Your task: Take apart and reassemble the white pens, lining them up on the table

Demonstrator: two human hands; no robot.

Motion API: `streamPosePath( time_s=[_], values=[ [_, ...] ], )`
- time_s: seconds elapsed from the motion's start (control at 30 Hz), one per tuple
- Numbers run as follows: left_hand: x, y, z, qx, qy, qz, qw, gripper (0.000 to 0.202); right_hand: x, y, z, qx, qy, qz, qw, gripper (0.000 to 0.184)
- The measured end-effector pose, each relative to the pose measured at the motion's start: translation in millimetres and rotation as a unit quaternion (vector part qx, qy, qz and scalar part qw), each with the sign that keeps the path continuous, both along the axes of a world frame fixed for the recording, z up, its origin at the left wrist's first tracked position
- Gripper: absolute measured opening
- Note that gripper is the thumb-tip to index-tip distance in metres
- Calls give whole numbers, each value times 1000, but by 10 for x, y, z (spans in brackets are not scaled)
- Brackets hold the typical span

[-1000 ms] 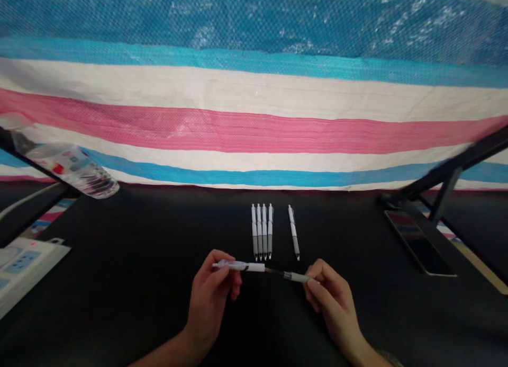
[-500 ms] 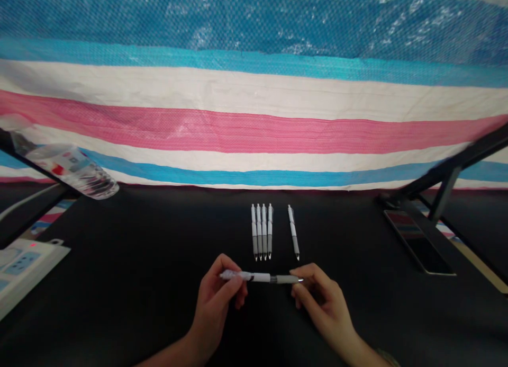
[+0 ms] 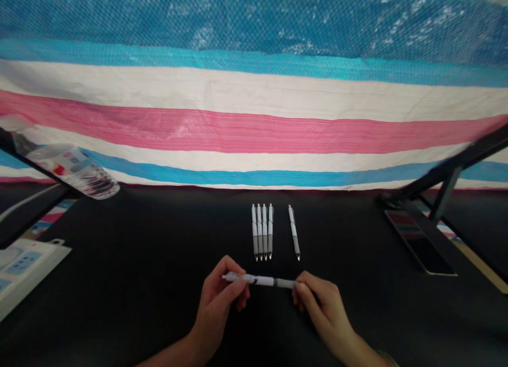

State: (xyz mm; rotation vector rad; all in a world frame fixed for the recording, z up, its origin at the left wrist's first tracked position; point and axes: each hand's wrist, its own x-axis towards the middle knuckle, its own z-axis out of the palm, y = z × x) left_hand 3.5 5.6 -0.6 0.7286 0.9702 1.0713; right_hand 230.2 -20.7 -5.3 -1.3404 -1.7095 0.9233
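A white pen [image 3: 264, 280] with a grey grip lies level between my two hands, just above the black table. My left hand [image 3: 220, 295] pinches its clear clip end between thumb and forefinger. At the other end, my right hand [image 3: 321, 303] has its thumb and fingertips closed over the grip and tip, so the metal point is hidden. Beyond the hands, several matching pens [image 3: 262, 232] lie side by side in a row, tips toward me. One more pen [image 3: 294, 233] lies apart, to the right of that row.
On the right, a dark phone [image 3: 419, 242] lies beside a black folding stand [image 3: 444, 195]. A white power strip [image 3: 24, 266] sits at the left edge. Behind it leans a clear plastic bottle [image 3: 75, 171]. A striped sheet [image 3: 254, 131] hangs along the table's back.
My right hand's fingers have closed over the pen's tip, which showed before. The held pen has shifted slightly to the right, and the loose pens lie as they did.
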Motion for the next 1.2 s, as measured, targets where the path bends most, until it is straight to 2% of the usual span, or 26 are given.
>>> streamPosePath(
  time_s=[0.1,0.2,0.3,0.4,0.57,0.67,0.8,0.93,1.1,1.2],
  values=[
    [1,-2,7,6,5,-5,1000,25,-2,-13,-14,-37,36,16,999,49],
    [2,13,43,6,7,17,1000,25,-28,-20,-38,-70,113,6,991,30],
    [6,36,81,-1,9,38,999,26,-53,-10,-45,-69,149,-33,986,25],
    [10,44,92,-9,9,40,999,27,-49,6,-30,-68,114,-49,990,23],
    [6,38,75,-3,10,30,1000,27,-20,9,2,-85,76,-6,993,43],
    [4,46,76,2,12,28,1000,26,-29,8,-6,-76,97,-3,992,31],
    [6,56,75,-1,15,29,999,27,-41,12,-11,-69,79,-14,994,27],
    [8,47,67,-3,14,12,1000,27,-34,16,-1,-74,57,24,995,43],
    [7,51,75,-3,21,14,1000,27,-36,19,1,-78,40,17,996,32],
    [0,66,64,0,19,2,1000,26,-36,20,17,-62,11,21,998,44]
  ],
)
